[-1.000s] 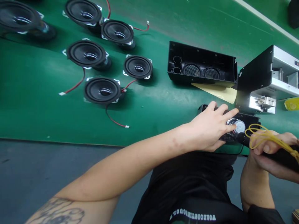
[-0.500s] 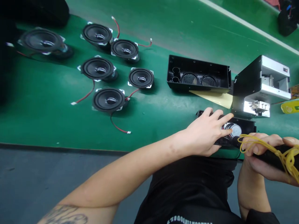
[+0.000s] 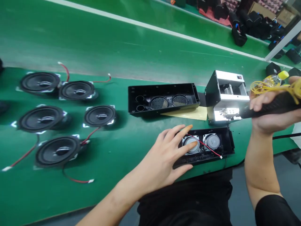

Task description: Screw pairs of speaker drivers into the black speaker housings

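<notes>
My left hand (image 3: 164, 157) lies with fingers spread on the left end of a black speaker housing (image 3: 227, 147) at the table's near edge; its fingertips touch one of the two small round drivers (image 3: 213, 141) inside, crossed by a red wire (image 3: 204, 147). My right hand (image 3: 270, 114) is raised at the right, closed round a black electric screwdriver (image 3: 265, 108) wrapped in yellow cord (image 3: 261, 86). The tool's tip points at a metal-and-black screw feeder box (image 3: 225, 95).
A second empty black housing (image 3: 162, 99) lies behind the first, with a yellow sheet (image 3: 188, 113) by it. Several black speaker cones (image 3: 57, 150) with red wires sit on the green mat (image 3: 113, 150) at left. Black items are piled far right at the back.
My right hand has lifted the screwdriver off the housing and up to the feeder box. My left hand's fingers have spread on the housing. The view has swung up and left.
</notes>
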`<state>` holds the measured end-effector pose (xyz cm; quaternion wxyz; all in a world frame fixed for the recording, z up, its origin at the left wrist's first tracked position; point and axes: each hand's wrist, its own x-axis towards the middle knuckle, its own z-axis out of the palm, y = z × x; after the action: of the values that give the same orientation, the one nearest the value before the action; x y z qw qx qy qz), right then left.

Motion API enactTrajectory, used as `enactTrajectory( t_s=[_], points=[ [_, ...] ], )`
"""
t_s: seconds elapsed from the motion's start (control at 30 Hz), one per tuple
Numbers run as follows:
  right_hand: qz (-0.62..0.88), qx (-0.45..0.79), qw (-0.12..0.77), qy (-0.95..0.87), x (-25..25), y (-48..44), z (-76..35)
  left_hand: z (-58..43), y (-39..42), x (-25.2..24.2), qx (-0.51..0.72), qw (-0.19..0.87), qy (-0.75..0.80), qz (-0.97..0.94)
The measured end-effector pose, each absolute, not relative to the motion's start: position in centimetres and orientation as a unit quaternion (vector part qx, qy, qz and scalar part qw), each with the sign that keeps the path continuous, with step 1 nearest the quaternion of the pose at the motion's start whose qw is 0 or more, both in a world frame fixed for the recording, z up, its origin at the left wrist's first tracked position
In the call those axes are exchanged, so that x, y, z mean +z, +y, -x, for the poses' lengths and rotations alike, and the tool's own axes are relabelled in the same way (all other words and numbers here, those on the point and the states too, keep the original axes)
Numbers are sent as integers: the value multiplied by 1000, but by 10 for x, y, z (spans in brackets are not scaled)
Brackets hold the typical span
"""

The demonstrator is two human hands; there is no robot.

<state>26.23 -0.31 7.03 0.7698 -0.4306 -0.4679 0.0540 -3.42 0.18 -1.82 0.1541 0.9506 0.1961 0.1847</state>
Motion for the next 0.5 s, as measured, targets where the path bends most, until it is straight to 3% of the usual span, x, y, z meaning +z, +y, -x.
enactTrajectory(
  t_s=[0.17,0.5],
  points=[
    [451,108,753,-467,61,4,-252,35,3,-27,205,174,192,-944],
    [453,96,756,-463,64,-4,-247,40,4,-22,184,197,183,-945]
  ],
)
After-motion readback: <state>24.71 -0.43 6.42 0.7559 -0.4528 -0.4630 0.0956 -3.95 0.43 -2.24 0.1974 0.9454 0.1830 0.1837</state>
